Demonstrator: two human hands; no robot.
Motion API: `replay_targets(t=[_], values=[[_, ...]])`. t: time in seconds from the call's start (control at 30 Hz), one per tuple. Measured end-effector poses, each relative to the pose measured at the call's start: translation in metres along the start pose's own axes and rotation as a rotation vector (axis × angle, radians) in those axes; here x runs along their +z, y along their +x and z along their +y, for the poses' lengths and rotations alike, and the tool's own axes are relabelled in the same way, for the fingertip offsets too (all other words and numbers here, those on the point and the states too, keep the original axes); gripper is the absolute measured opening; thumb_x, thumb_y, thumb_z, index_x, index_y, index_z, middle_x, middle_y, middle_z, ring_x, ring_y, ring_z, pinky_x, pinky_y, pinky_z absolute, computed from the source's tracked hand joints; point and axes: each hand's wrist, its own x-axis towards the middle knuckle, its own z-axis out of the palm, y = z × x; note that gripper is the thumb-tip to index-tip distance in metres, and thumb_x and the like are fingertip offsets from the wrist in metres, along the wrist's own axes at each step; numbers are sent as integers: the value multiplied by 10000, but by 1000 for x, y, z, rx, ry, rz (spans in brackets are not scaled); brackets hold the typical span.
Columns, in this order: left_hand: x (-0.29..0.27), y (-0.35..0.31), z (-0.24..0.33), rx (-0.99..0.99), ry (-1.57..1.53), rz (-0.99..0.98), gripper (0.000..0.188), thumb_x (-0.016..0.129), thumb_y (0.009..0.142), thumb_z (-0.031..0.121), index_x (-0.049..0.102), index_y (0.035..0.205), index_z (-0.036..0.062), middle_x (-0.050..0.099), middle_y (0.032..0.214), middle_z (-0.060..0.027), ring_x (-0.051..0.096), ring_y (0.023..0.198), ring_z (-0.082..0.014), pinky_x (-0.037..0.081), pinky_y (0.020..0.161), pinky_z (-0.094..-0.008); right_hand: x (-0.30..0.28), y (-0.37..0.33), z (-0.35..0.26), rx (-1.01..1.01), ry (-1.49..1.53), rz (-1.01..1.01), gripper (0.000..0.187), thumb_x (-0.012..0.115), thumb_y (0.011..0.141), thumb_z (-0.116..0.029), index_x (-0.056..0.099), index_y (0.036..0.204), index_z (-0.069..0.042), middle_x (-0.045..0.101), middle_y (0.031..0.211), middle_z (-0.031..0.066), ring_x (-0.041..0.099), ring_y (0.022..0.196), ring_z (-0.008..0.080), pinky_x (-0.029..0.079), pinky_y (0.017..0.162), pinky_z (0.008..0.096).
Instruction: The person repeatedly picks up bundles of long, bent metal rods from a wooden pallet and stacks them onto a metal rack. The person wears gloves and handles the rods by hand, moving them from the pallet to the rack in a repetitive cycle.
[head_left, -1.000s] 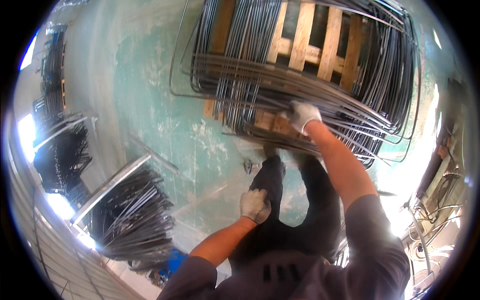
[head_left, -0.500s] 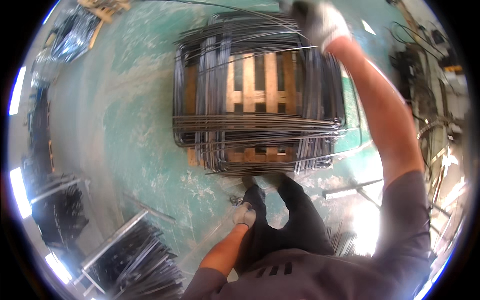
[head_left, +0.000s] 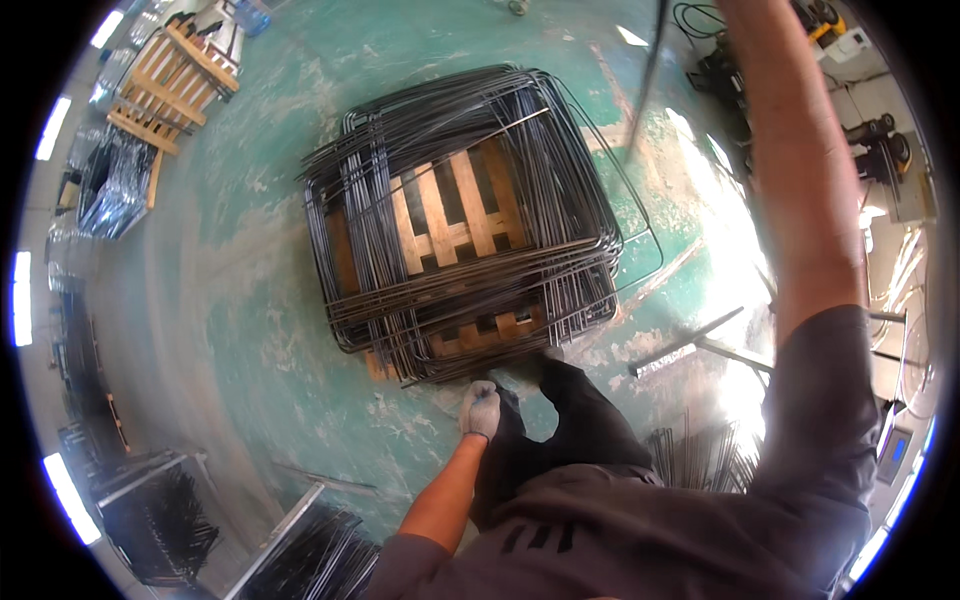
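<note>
My left hand (head_left: 480, 408), in a pale glove, is curled closed beside my left thigh, with nothing showing in it. My right arm (head_left: 800, 170) reaches up past the top edge, so the hand itself is out of view. Left of that arm a blurred dark rod (head_left: 648, 85) hangs down from the top edge; what holds it is hidden. In front of my feet lies a stack of bent dark metal rod frames (head_left: 580, 190), crossed in layers on a wooden pallet (head_left: 470, 205). One thin frame (head_left: 640, 215) sticks out beyond the stack's right side.
Metal stands with bundles of dark rods (head_left: 310, 560) are at the lower left, and more rods (head_left: 690, 460) lie at the lower right. A metal bar stand (head_left: 700, 345) is near my right leg. Wooden pallets (head_left: 165, 90) and wrapped goods (head_left: 120, 185) sit far left. Equipment (head_left: 880, 150) lines the right wall.
My right hand has gone up and out of view from above the stack's far right corner. The view has turned, and the stack now appears tilted and further left. My left hand stays by my thigh.
</note>
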Motion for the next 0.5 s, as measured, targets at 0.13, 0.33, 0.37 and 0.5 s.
replay_targets(t=[0.13,0.33,0.37,0.5], values=[[5,-3,57,70,-341,-40,113,603,845,-17,615,914,71,553,810,6,532,718,-98,448,666,-262,-7,-47,41,249,392,191,446,546,1021,-458,474,707,-149,502,568,38,524,464,224,399,428,366],[-9,-14,64,176,-220,-97,135,594,864,-65,596,907,63,535,824,10,530,721,-81,443,643,-246,13,-190,155,519,574,561,553,466,1033,-555,538,768,-74,476,568,17,504,444,144,401,405,288],[-14,-19,54,246,-100,-111,136,595,869,-68,597,908,63,537,827,8,536,735,-81,448,655,-245,14,-216,171,644,576,604,548,464,1034,-549,546,788,-67,493,564,26,503,439,140,400,403,283],[-24,-51,34,20,-32,-146,49,641,917,10,643,957,38,618,854,-18,567,790,-107,483,764,-266,34,-327,226,1060,323,810,502,427,1071,-473,538,789,-73,470,548,21,457,409,145,357,375,285]])
